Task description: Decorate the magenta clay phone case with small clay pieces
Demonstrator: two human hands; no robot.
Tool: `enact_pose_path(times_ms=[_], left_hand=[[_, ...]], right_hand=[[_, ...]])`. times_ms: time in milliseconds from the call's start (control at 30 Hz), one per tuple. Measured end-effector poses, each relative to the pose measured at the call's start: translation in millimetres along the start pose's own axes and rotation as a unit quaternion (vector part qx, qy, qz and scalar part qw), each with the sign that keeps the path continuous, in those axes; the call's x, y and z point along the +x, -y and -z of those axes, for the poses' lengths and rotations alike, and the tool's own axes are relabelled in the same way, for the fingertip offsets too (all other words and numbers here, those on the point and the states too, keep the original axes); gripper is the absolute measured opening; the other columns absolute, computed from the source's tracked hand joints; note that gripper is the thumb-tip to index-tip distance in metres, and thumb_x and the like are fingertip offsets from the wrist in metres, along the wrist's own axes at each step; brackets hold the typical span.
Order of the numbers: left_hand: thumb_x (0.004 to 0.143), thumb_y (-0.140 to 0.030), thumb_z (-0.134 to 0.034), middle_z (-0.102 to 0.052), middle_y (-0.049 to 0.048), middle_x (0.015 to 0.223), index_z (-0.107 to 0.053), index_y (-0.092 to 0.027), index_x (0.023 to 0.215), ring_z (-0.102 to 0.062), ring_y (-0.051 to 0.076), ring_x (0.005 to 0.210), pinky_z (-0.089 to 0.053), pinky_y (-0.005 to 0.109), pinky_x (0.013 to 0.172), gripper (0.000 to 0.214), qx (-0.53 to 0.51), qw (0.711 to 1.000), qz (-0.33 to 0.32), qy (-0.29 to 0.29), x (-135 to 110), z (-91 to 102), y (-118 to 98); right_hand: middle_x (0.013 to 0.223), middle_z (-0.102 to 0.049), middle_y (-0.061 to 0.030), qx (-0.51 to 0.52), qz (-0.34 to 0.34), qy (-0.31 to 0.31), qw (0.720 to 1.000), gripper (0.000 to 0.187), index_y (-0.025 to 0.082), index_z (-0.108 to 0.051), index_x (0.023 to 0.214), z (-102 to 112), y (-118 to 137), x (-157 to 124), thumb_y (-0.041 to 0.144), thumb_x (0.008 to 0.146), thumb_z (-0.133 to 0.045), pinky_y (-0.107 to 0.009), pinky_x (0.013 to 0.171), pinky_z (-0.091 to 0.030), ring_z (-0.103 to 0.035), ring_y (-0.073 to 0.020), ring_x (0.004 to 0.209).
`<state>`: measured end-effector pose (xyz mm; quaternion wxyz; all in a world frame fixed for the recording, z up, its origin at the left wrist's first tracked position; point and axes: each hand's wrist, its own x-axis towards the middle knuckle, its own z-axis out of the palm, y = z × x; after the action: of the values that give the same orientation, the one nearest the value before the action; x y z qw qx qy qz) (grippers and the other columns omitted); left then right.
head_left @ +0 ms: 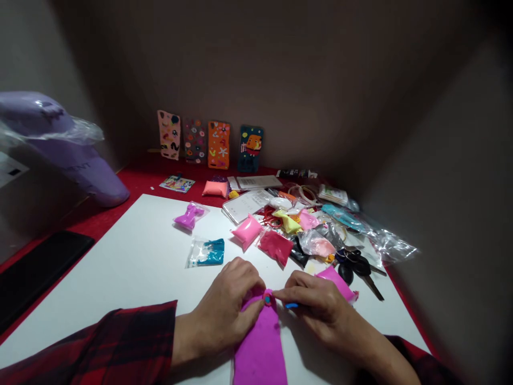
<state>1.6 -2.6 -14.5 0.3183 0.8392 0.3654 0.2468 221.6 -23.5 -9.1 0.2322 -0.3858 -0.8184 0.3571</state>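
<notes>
A flat strip covered in purple clay (261, 350), shaped like a phone case, lies lengthwise in front of me on the white board. My left hand (224, 307) grips its upper left edge, thumb on the top face. Near the far end sits a small round pink piece with a blue centre (267, 299), by my left thumb tip. My right hand (320, 310) is curled, its extended index fingertip at the right side of that round piece. A thin blue stick (292, 305) pokes out from under its fingers; the rest is hidden.
Clay packets lie beyond my hands: teal (212, 252), purple (189, 216), pink (247, 231) and red (276, 246). Keys (356, 267) and plastic bags crowd the right. Several decorated phone cases (218, 145) lean on the wall. A purple hair dryer (80, 155) stands left, above a black slab (44, 270).
</notes>
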Motion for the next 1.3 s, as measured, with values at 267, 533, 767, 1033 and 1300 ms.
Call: enact_pose_path(times_ms=[267,533,767,1033,1300], left_hand=[[0.08,-0.01,-0.056,-0.057,0.0038,0.082,-0.055,-0.017,0.077,-0.047,0.019,0.082,-0.039,0.034,0.074,0.008,0.008,1.0,0.003,0.0,0.6,-1.6,-0.4],[0.081,-0.01,-0.056,-0.057,0.0039,0.082,-0.055,-0.017,0.076,-0.047,0.019,0.082,-0.039,0.033,0.074,0.008,0.008,1.0,0.004,-0.002,1.8,-1.6,1.1],[0.081,-0.01,-0.056,-0.057,0.0041,0.082,-0.055,-0.017,0.076,-0.047,0.019,0.082,-0.039,0.034,0.074,0.008,0.009,1.0,0.001,-0.004,1.0,-2.6,-0.4],[0.08,-0.01,-0.058,-0.057,0.0039,0.083,-0.056,-0.017,0.078,-0.047,0.019,0.084,-0.04,0.034,0.075,0.008,-0.001,1.0,0.004,-0.001,-0.7,-0.6,0.6],[0.078,-0.005,-0.057,-0.057,0.0041,0.085,-0.058,-0.016,0.08,-0.049,0.019,0.085,-0.04,0.033,0.077,0.011,-0.016,1.0,-0.004,0.003,0.1,2.6,1.0]], right_hand=[[0.082,-0.054,-0.0029,-0.029,0.022,-0.007,0.999,0.047,0.027,-0.063,0.116,-3.3,-4.9,-2.0,0.001,0.081,-0.047,-0.025,0.06,-0.041,-0.054,-0.0137,0.07],[0.082,-0.055,-0.0026,-0.028,0.008,0.009,1.0,0.046,0.028,-0.063,0.116,-3.3,-3.1,-1.0,0.001,0.081,-0.049,-0.025,0.06,-0.04,-0.054,-0.0139,0.071],[0.083,-0.057,-0.0034,-0.023,-0.017,0.011,1.0,0.039,0.024,-0.062,0.115,-5.2,-0.1,1.1,0.004,0.084,-0.05,-0.026,0.062,-0.041,-0.055,-0.0147,0.072],[0.084,-0.057,-0.0029,-0.002,-0.023,-0.002,1.0,0.036,0.024,-0.064,0.11,-3.1,-0.4,2.2,0.004,0.085,-0.05,-0.025,0.064,-0.042,-0.056,-0.0139,0.074],[0.083,-0.056,-0.0033,0.01,-0.003,-0.003,1.0,0.03,0.023,-0.066,0.105,-1.0,-1.1,-0.4,0.006,0.086,-0.05,-0.025,0.062,-0.042,-0.056,-0.0143,0.073]])
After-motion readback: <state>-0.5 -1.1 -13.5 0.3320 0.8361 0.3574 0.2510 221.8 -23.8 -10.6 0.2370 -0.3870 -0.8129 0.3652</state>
